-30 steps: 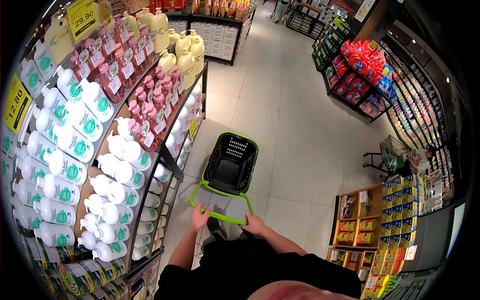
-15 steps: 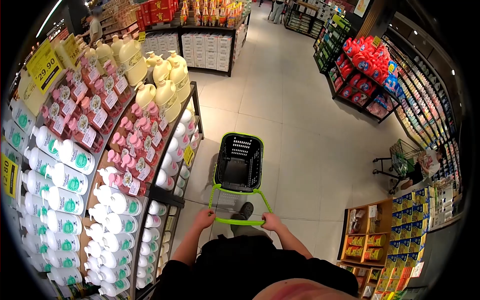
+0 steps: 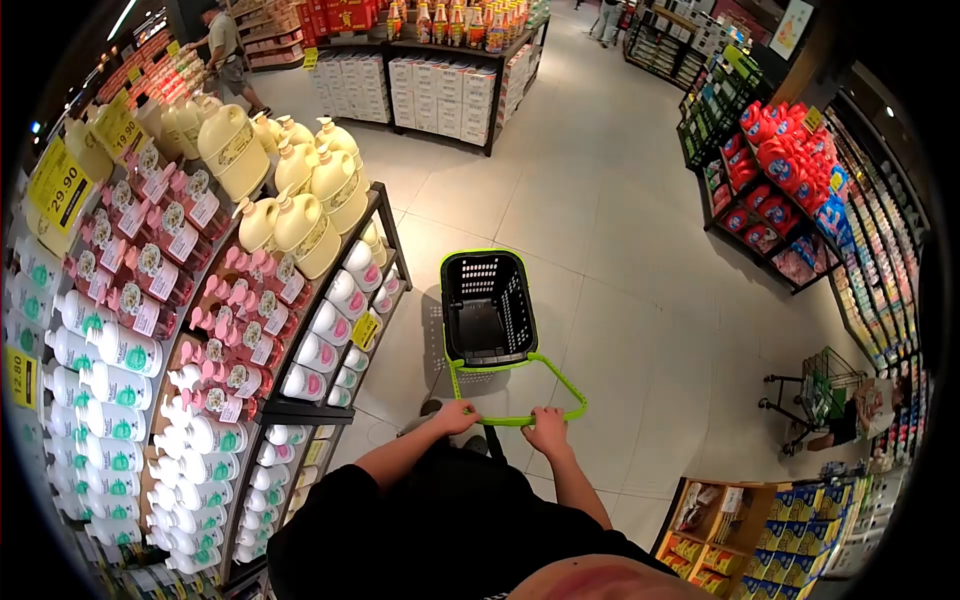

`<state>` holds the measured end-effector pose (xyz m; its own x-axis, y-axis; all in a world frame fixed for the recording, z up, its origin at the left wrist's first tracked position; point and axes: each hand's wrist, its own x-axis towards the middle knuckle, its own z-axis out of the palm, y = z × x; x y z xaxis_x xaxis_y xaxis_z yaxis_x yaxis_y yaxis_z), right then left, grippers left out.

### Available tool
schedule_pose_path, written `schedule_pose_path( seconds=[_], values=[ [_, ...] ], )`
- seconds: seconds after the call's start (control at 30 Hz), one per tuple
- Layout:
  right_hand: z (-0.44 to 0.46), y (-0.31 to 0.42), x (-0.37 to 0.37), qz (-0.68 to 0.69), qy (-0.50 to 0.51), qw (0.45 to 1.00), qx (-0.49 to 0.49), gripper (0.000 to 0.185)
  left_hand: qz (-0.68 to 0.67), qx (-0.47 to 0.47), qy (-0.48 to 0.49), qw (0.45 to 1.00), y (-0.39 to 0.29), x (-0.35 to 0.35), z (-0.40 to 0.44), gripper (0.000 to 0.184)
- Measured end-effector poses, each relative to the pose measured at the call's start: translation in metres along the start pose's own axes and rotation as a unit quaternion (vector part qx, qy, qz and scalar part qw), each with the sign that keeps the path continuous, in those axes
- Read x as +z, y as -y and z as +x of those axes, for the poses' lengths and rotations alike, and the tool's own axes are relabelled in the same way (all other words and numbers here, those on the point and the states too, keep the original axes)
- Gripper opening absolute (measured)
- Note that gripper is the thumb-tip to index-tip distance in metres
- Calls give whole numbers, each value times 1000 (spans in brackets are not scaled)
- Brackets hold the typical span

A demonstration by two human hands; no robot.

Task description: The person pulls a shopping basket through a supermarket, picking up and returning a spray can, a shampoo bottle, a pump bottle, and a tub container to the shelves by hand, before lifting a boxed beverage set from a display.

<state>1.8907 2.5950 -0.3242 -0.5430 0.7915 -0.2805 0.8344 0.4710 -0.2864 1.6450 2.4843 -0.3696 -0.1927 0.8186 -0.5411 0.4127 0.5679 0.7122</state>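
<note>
A black shopping basket (image 3: 529,318) with a lime-green rim stands on the floor in front of me. Its raised green handle (image 3: 507,421) points back toward my body. My left hand (image 3: 457,416) is closed around the left part of that handle. Near its middle-right part, my right hand (image 3: 545,430) grips the same bar. Bare black plastic shows inside the basket. Part of one shoe (image 3: 430,408) appears beside my left hand; the rest of my legs is hidden by my arms and clothing.
To the left, a shelf holds white pump bottles (image 3: 112,412), pink pump bottles (image 3: 240,338) and cream jugs (image 3: 312,238). Stacked boxes (image 3: 440,95) stand ahead. A red-bottle display (image 3: 785,165), a person (image 3: 872,412) and a shopping cart (image 3: 825,390) are on the right.
The handle and my hands have swung rightward relative to the basket. The left shelf's near corner and the displays ahead have shifted in view. Both hands still grip the handle.
</note>
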Motion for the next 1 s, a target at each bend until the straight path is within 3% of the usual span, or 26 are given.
schedule_pose_path(
  seconds=[0.27, 0.4, 0.53, 0.63, 0.9, 1.0],
  values=[
    [145, -7, -42, 5, 5, 1000, -21, 38, -26, 10, -35, 999, -32, -34, 119, 38],
    [223, -7, -67, -10, 34, 998, -42, 42, -93, -81, 40, 992, -66, -94, 173, 37],
    [300, 14, -95, -26, 107, 993, -44, 42, 40, 25, 6, 999, -53, -126, 238, 39],
    [359, 22, -109, -33, 110, 991, -71, 41, -52, -80, 100, 990, -72, -178, 274, 41],
    [502, 45, -133, -34, 99, 989, -107, 40, -6, -4, -26, 1000, -90, -259, 354, 44],
    [550, 49, -144, -17, 105, 988, -114, 43, -35, -31, -34, 998, -101, -278, 385, 42]
  ],
)
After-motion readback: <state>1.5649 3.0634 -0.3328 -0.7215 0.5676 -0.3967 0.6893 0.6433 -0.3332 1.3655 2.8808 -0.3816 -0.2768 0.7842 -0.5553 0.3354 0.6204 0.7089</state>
